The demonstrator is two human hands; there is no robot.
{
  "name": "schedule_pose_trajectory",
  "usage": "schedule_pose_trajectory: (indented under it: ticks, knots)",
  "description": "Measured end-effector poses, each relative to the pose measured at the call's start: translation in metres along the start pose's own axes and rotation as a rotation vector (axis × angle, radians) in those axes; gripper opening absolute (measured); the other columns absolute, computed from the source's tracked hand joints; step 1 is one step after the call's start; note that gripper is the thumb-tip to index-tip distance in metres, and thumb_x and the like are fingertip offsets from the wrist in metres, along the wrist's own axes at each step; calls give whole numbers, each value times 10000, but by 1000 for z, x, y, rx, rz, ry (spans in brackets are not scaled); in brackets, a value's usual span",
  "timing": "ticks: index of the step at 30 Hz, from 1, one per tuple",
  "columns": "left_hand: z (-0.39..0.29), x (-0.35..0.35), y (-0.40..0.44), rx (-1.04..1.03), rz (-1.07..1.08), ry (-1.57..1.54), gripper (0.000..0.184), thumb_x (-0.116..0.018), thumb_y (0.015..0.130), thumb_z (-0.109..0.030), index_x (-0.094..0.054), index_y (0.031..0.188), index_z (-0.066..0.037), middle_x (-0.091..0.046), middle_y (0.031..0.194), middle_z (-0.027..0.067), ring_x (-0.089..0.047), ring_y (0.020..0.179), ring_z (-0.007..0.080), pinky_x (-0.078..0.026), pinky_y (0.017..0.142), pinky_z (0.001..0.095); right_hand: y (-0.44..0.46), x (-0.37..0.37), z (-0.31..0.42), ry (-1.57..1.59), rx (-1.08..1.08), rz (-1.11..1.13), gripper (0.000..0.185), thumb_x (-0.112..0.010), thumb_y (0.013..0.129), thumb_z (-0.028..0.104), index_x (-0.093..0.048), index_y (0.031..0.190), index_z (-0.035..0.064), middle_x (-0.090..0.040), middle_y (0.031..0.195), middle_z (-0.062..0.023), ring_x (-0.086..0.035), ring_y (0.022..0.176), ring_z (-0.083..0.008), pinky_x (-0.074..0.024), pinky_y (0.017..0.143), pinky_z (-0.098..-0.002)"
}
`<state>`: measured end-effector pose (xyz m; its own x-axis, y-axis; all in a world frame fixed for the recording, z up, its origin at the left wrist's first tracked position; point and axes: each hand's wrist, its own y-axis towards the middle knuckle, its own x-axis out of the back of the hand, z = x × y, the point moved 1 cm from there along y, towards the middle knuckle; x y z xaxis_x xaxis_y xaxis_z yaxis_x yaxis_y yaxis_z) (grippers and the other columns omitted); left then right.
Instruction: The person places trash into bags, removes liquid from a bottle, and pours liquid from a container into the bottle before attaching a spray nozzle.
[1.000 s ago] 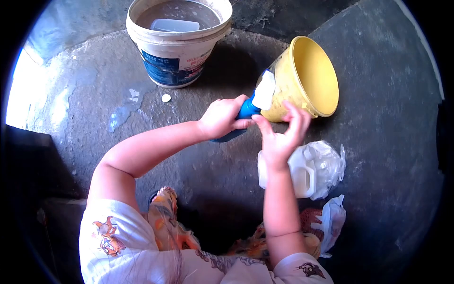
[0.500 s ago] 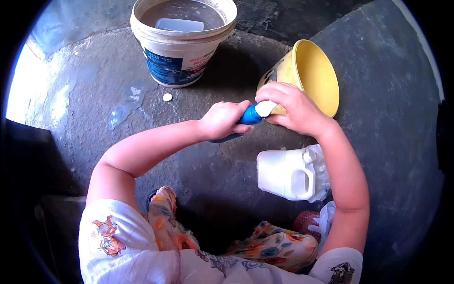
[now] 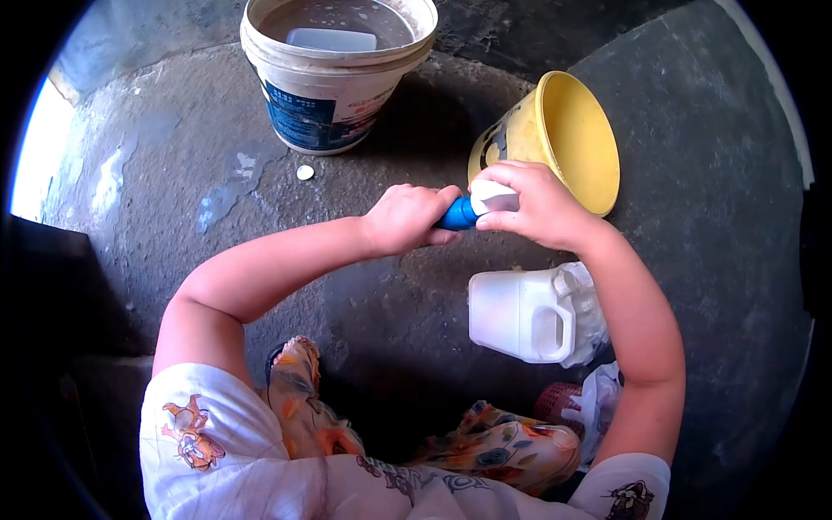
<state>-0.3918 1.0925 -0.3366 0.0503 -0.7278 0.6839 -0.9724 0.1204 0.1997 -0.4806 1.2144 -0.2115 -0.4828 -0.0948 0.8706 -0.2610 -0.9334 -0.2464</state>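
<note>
My left hand (image 3: 407,218) is closed around a blue tube-like object (image 3: 459,214); most of it is hidden by my fingers. At its right end is a white piece (image 3: 490,198), pinched between the thumb and fingers of my right hand (image 3: 542,208). The blue and white parts meet between my hands, and I cannot tell whether they are joined. Just behind my right hand, a yellow bucket (image 3: 585,143) is tilted with its mouth to the right. Below that hand, a white plastic jug with a handle (image 3: 503,316) lies on the floor.
A white bucket (image 3: 299,74) of murky water stands at the back, with a pale box-like container (image 3: 332,40) in it. A small white disc (image 3: 305,172) lies on the rough floor (image 3: 182,173). Near my knee are a reddish basket (image 3: 555,406) and a white plastic bag (image 3: 600,403).
My right hand has shifted slightly and the white piece has turned, showing more of its side. My left hand keeps its hold on the blue object. The view has moved a little.
</note>
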Motion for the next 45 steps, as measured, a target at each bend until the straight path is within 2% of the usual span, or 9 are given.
schedule_pose_trajectory:
  ticks: [4, 17, 20, 23, 28, 31, 34, 42, 45]
  knots:
    - [1, 8, 2, 9, 44, -62, 395, -633, 745, -335, -467, 973, -57, -603, 802, 181, -589, 787, 349, -459, 702, 425, -4, 9, 0, -205, 349, -148, 306, -683, 634, 0, -541, 902, 46, -567, 853, -106, -551, 821, -276, -447, 727, -335]
    - [-7, 11, 5, 4, 38, -22, 418, -635, 749, -345, -475, 995, -48, -607, 828, 188, -589, 802, 350, -457, 729, 428, -2, 6, 7, -115, 179, -113, 372, -701, 661, 50, -472, 954, 55, -589, 875, -166, -590, 821, -343, -473, 715, -377]
    - [-7, 9, 5, 26, 51, -32, 408, -634, 748, -338, -476, 994, -52, -607, 822, 185, -589, 799, 350, -458, 720, 429, -3, 4, 11, -123, 80, -112, 354, -687, 705, 148, -478, 969, 39, -591, 889, -191, -592, 825, -348, -470, 727, -386]
    - [-5, 4, 5, 11, 57, -12, 401, -632, 748, -330, -475, 996, -57, -608, 815, 180, -590, 793, 348, -458, 717, 431, 1, -7, 11, -119, -312, -163, 407, -659, 744, 282, -479, 991, 13, -589, 900, -216, -591, 838, -356, -467, 734, -392]
    - [-2, 1, 4, 39, 84, 6, 417, -635, 747, -320, -467, 1024, -58, -608, 821, 175, -588, 802, 348, -463, 728, 425, -4, 12, 7, 144, -494, 36, 762, -573, 800, 473, -250, 1315, 13, -497, 1123, -232, -552, 954, -294, -445, 814, -337]
    - [3, 0, 6, 18, 83, -22, 426, -636, 749, -322, -464, 1035, -56, -607, 833, 176, -588, 812, 348, -462, 738, 422, -10, 35, -3, 83, -10, -102, 477, -526, 808, 141, -387, 1262, 94, -488, 1166, -172, -485, 1072, -278, -404, 903, -330]
    - [4, 1, 8, 5, 75, -54, 429, -636, 751, -325, -463, 1034, -55, -605, 840, 179, -589, 817, 347, -459, 745, 424, -15, 34, -15, -177, 107, -97, 494, -486, 747, 18, -433, 1230, 110, -475, 1199, -146, -451, 1135, -281, -378, 946, -351]
    - [3, 0, 12, -9, 51, -56, 428, -636, 749, -336, -466, 1019, -51, -604, 842, 188, -586, 815, 354, -454, 739, 426, -15, 7, -11, 440, -175, -90, 619, -682, 698, 74, -388, 1242, 88, -507, 1093, -142, -513, 1029, -226, -424, 874, -335]
    - [2, 1, 10, -3, 41, -64, 428, -636, 747, -341, -466, 1008, -48, -602, 834, 191, -584, 809, 357, -449, 728, 430, -13, -2, -12, 391, -119, -142, 580, -672, 697, 60, -401, 1209, 83, -536, 1057, -133, -527, 1015, -220, -427, 868, -331]
